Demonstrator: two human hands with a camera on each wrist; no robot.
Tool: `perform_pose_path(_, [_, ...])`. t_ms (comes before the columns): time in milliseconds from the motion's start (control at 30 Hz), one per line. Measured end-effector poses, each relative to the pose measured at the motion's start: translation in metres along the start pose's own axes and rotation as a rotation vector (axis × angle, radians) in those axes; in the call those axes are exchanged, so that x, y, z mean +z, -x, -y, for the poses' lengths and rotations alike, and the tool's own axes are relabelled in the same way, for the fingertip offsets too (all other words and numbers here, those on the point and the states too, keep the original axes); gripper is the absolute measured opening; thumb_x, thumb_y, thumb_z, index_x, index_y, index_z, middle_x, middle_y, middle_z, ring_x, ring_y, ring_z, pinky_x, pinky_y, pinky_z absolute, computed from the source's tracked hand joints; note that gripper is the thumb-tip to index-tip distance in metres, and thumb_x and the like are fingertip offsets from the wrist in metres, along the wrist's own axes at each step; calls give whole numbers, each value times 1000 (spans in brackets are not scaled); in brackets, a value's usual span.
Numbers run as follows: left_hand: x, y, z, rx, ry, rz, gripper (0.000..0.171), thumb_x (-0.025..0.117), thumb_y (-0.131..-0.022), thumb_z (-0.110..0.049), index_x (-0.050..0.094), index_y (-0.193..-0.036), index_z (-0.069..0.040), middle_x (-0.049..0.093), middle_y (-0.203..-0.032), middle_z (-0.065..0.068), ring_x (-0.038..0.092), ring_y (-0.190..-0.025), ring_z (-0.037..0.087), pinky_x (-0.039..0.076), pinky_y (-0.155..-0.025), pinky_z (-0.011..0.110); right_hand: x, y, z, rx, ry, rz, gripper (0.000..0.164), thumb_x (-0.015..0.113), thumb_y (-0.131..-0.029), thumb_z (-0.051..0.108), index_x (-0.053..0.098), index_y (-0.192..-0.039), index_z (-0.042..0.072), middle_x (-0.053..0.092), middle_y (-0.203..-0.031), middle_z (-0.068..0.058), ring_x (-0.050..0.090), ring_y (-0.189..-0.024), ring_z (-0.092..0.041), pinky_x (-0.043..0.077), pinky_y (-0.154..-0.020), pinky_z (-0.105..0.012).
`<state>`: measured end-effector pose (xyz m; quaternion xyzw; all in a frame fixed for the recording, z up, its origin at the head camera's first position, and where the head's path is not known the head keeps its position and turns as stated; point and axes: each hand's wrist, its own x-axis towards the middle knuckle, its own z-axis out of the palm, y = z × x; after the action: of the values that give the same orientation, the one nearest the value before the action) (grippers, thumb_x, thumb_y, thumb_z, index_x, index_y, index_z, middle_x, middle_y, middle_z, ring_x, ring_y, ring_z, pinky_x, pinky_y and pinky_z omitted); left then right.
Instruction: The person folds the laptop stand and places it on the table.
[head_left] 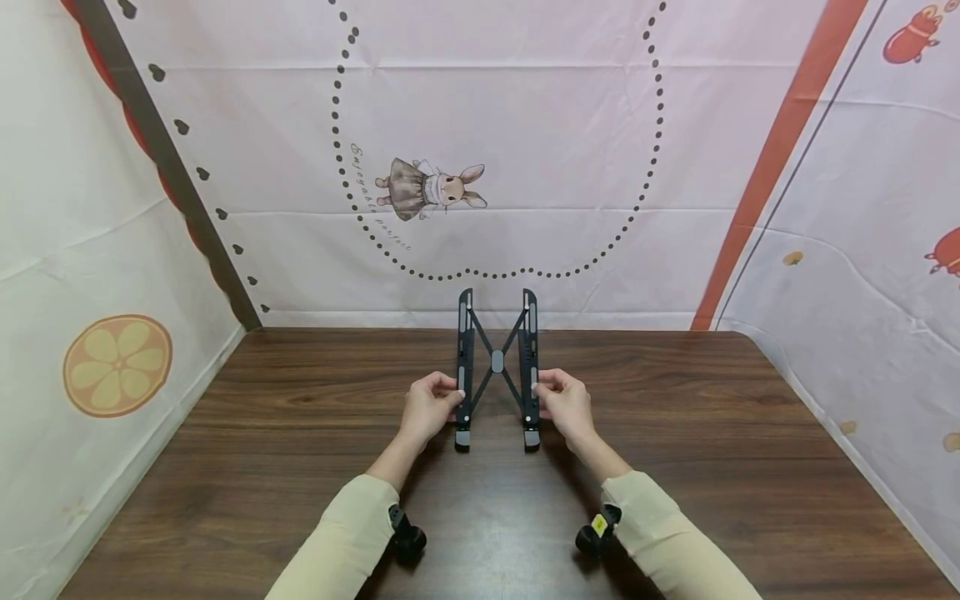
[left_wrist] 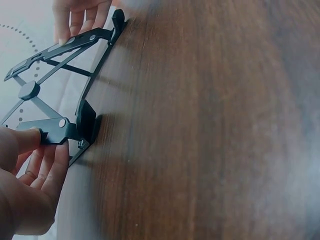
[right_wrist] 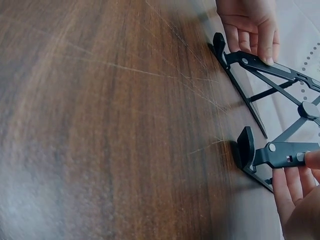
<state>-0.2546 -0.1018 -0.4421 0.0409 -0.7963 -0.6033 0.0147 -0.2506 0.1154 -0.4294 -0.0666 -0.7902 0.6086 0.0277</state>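
Note:
A black folding laptop stand [head_left: 497,361] stands spread on the table, its two side rails joined by an X of thin bars with a grey hub. My left hand [head_left: 431,407] pinches the left rail near its front, thumb on top and fingers beneath. The right hand [head_left: 564,405] grips the right rail at the same height in the same way. In the left wrist view the stand's upturned front lip [left_wrist: 86,120] shows close to the left fingers [left_wrist: 52,170]. The right wrist view shows the matching lip [right_wrist: 246,147] ahead of the right hand [right_wrist: 300,200].
The dark wooden table [head_left: 300,500] reaches back to a pale printed cloth [head_left: 562,125] with a rabbit figure [head_left: 431,187]. More cloth hangs at both sides. Black wrist cameras [head_left: 407,537] sit at both cuffs, low over the tabletop.

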Motion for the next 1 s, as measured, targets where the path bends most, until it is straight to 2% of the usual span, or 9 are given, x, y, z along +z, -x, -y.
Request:
perform_pose_path(233, [3,1,-2,0,6,2,9,65,-83,-6,62,-91,-7,66,-86,8,61,-67,14,54,-57,28,3,0,0,1,-14,4,21,61,-87,9,64,-107,4,63,-90,-8,61,-72,-16,56,-64,-34])
perform_pose_path(500, [5,1,-2,16,12,-7,11,66,-82,-5,63,-92,-2,66,-85,8,61,-65,13,54,-56,28,6,0,-1,-16,-26,0,19,61,-87,8,64,-105,3,63,-88,-9,63,-70,-17,56,-64,-36])
perform_pose_path(700, [8,1,-1,27,11,-18,9,67,-81,-5,63,-89,-3,66,-82,8,60,-65,11,54,-54,28,9,-1,-2,-30,-31,6,16,62,-87,8,66,-102,5,63,-87,-9,62,-70,-17,55,-61,-32])
perform_pose_path(1000, [10,2,-2,21,2,-16,8,67,-82,-5,63,-89,-5,66,-83,7,61,-67,11,54,-55,28,11,1,-1,-25,-40,15,17,63,-86,9,66,-103,7,63,-87,-8,62,-69,-18,56,-62,-34])
